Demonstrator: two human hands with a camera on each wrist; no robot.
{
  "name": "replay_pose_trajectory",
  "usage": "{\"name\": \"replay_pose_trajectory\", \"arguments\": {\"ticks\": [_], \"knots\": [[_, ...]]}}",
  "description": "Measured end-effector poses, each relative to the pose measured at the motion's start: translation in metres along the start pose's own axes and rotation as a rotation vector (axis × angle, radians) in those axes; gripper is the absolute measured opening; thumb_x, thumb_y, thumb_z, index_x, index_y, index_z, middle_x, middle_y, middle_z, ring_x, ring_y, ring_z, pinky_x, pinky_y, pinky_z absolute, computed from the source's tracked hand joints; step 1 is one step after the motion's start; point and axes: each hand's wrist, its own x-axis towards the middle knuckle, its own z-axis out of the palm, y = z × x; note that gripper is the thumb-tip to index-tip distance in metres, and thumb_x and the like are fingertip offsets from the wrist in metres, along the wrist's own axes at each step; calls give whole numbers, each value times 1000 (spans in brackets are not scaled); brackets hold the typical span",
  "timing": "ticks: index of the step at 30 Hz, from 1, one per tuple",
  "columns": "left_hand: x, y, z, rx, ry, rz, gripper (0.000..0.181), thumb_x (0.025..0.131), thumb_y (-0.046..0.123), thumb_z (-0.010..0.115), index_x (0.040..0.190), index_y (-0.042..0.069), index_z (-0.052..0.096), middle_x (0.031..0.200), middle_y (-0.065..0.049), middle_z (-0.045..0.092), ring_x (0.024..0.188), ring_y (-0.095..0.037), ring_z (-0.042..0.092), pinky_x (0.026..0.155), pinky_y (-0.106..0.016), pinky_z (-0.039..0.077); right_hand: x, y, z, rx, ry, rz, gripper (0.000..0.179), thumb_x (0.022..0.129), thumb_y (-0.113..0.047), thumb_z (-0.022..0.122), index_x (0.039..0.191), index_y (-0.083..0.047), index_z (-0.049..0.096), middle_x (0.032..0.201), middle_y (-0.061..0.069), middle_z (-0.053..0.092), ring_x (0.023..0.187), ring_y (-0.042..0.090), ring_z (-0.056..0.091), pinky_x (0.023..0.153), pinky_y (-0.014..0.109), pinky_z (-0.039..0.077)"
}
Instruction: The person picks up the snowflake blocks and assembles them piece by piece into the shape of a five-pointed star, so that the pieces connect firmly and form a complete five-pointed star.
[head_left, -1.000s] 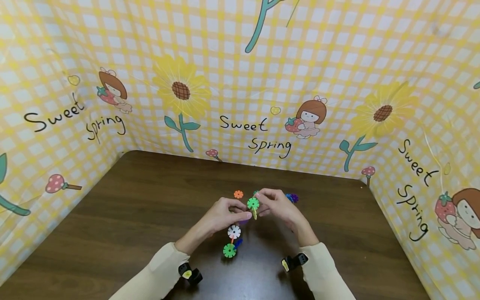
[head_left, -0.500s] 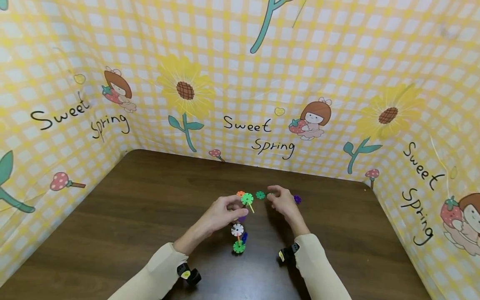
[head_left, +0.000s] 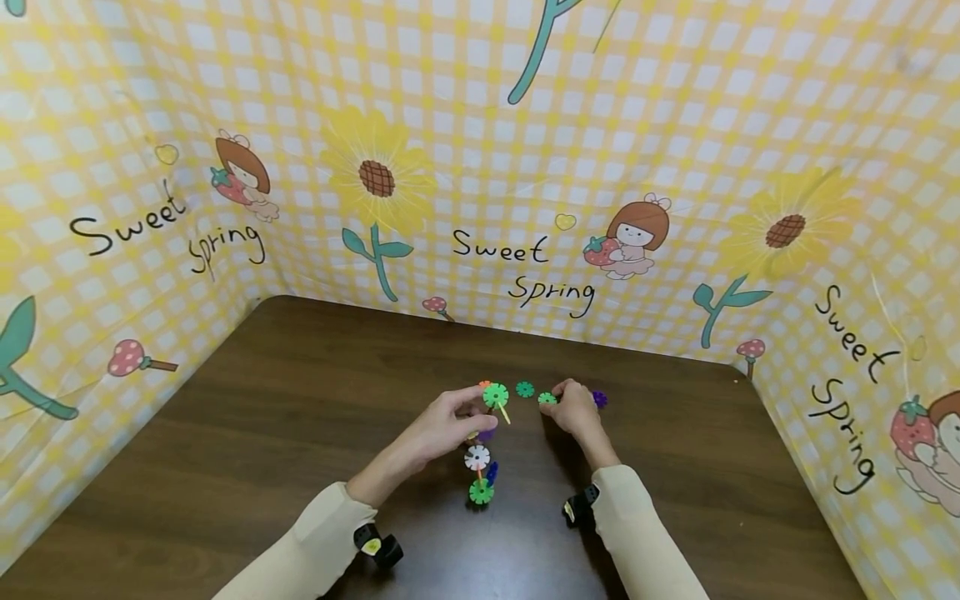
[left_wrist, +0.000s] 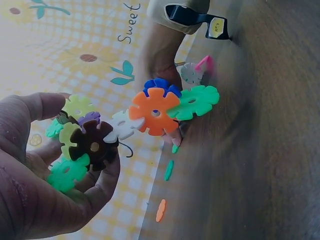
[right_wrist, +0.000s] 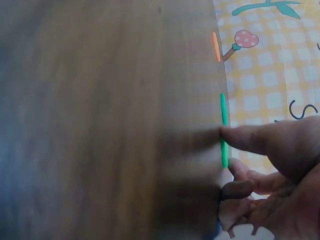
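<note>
My left hand grips a chain of slotted plastic snowflake discs joined edge to edge. In the left wrist view, its thumb and fingers are around a brown disc and its neighbours. An orange disc, a blue one and a green one extend at the chain's end. Over the table, my right hand has its thumb and a finger at the edge of a light green snowflake disc. The right wrist view shows that disc edge-on, with the thumb touching it.
A darker green disc lies left of the right hand. Purple and blue discs sit just beyond its right side. An orange disc lies near the back edge. Patterned cloth borders the brown table.
My right hand has let go of the chain and moved right to the light green disc. The left hand keeps the chain, shifted slightly left.
</note>
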Motion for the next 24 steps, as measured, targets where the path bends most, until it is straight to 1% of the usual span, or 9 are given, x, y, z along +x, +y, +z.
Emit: {"name": "replay_pose_trajectory", "arguments": {"ticks": [3,7,9,14,16,18,20,21,24], "knots": [[1,0,1,6,5,-8,63,97,20,67,150,-1,40,85,-4,67,75,-16,62,71,-37,53,-2,3,-2,2,-8,-1,33,86,-21,80,106,-1,61,107,16,61,103,34,56,91,48,46],[1,1,3,17,10,-7,62,97,21,66,149,-1,41,84,-3,67,76,-16,61,73,-37,52,-7,6,-3,51,-7,-22,30,86,-16,79,102,-2,58,95,11,62,89,27,58,81,42,48],[1,2,4,20,10,-6,62,98,23,66,149,-1,41,85,-3,68,77,-17,62,74,-37,52,-11,6,-5,91,-6,-30,27,87,-13,78,101,-3,58,93,10,63,85,25,59,77,39,50],[3,2,5,38,14,-3,64,98,32,66,147,-2,44,98,-6,70,89,-16,63,79,-34,52,-24,5,-14,195,-31,-51,24,90,-13,76,105,-3,61,93,8,64,78,22,59,66,33,50],[4,1,6,44,14,10,54,99,35,65,137,-2,56,99,-7,70,87,-15,62,75,-34,52,-30,3,-19,227,-40,-68,22,91,-14,75,106,-4,63,90,7,65,75,21,60,64,31,50],[6,0,6,45,13,31,42,99,34,64,121,-1,64,94,-6,68,82,-15,61,70,-33,52,-36,-1,-23,255,-48,-90,19,92,-15,74,105,-4,65,88,6,66,75,22,62,64,30,50],[7,0,6,37,8,48,33,99,33,64,104,1,65,87,-6,65,75,-15,59,64,-33,49,-41,-6,-28,280,-49,-117,16,92,-15,74,103,-5,66,87,6,68,77,25,65,64,29,51],[7,1,6,36,8,53,33,99,33,64,99,1,64,83,-5,63,72,-16,57,63,-33,48,-44,-8,-30,293,-53,-131,16,92,-14,74,102,-5,67,87,7,69,78,26,66,64,29,52],[8,2,7,23,13,58,32,99,34,65,105,2,68,86,-3,66,76,-14,60,65,-31,51,-53,-14,-35,318,-52,-167,14,92,-14,74,101,-5,67,86,7,69,77,25,65,64,29,52]]}}
